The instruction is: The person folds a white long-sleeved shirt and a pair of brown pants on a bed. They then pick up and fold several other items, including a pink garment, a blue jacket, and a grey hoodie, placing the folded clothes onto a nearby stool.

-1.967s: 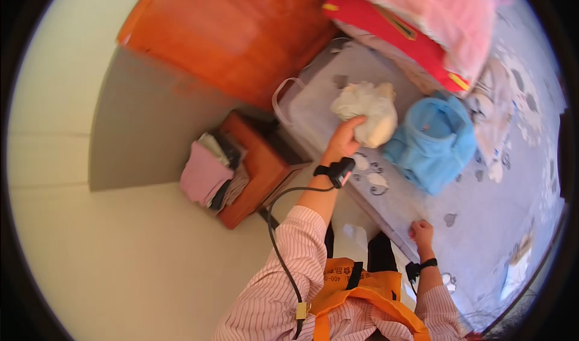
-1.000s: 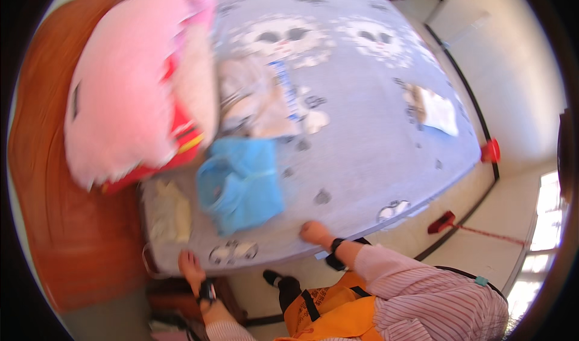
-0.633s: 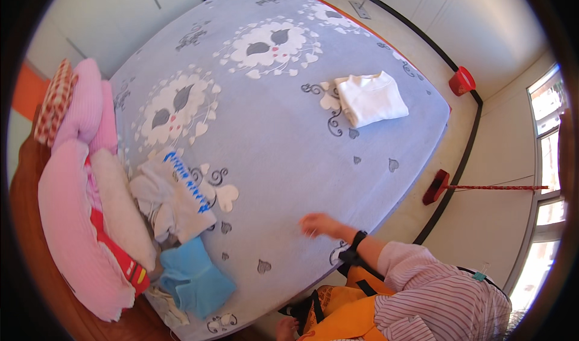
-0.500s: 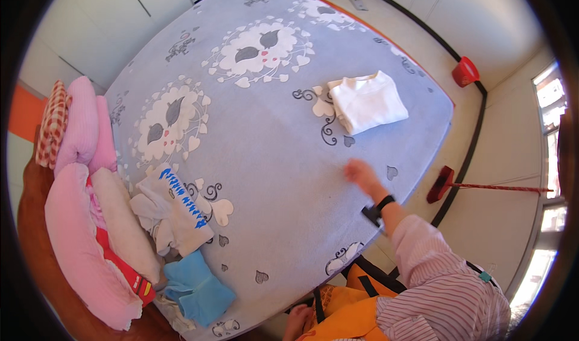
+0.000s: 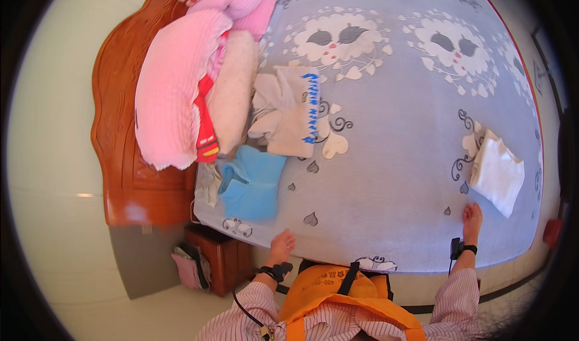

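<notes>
One white garment (image 5: 497,173) lies folded into a neat flat rectangle near the right edge of the bed (image 5: 398,136), and that looks like the part already done. The right hand (image 5: 471,219) rests flat on the sheet just beside the fold's near corner, fingers together and stretched toward it, holding nothing; whether a fingertip touches the cloth is hard to tell at this edge of the view. The left hand (image 5: 281,245) lies on the near edge of the bed, fingers loosely open and empty, close below the blue garment (image 5: 253,183), which sits crumpled and unfolded. Above that, a cream top (image 5: 288,110) with blue lettering lies spread but rumpled, sleeves askew, well apart from the white fold. So by the look of things two pieces are left to fold and one is finished. The bed is covered by a grey-blue sheet printed with pale flower shapes and small hearts, and it lies smooth over most of its middle. Along the left side, pink quilts (image 5: 175,88) and a cream pillow (image 5: 232,91) are stacked against a carved wooden headboard (image 5: 123,160). A low wooden nightstand (image 5: 220,259) stands at the bed's near left corner with some pink cloth tucked beside it. The floor is pale, and the wall behind the headboard is plain and light.
</notes>
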`<state>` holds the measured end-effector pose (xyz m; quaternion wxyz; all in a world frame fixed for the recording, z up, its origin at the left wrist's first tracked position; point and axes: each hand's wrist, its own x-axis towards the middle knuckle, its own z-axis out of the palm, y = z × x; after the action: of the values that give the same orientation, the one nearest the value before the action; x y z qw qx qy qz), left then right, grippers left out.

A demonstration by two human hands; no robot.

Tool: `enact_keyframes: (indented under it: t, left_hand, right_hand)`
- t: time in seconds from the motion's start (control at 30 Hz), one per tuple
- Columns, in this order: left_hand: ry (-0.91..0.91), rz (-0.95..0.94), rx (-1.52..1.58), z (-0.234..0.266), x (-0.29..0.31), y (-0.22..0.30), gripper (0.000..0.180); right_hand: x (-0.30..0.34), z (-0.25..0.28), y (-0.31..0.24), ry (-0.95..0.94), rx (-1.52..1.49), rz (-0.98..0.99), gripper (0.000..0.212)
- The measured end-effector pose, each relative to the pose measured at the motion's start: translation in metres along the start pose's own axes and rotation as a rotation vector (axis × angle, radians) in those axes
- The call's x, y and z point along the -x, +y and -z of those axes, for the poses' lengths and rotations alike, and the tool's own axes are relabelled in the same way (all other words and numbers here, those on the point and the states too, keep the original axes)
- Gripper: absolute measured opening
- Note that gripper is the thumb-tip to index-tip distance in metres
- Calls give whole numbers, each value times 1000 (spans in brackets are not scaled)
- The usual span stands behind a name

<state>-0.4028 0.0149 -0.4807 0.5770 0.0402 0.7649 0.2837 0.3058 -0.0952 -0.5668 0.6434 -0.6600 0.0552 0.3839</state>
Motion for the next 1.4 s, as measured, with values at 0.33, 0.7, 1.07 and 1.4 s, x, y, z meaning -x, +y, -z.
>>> enact_keyframes:
  t: [0.33,0.7,1.07,1.4]
  left_hand:
    - [252,-260,223,99,-76,72,85]
    - [-13,-432,672,83,-109,112,69]
    - [68,-199,684,91,-110,112,76]
    - [-214,-67,756,117,-123,109,60]
  right_hand:
    - [126,-179,71,-56,335,-40,39]
    - [295,-503,184,-892,764,67,63]
    - [287,-663,169,-330,928,1044,64]
    - [142,-653,160,-358,559,27,62]
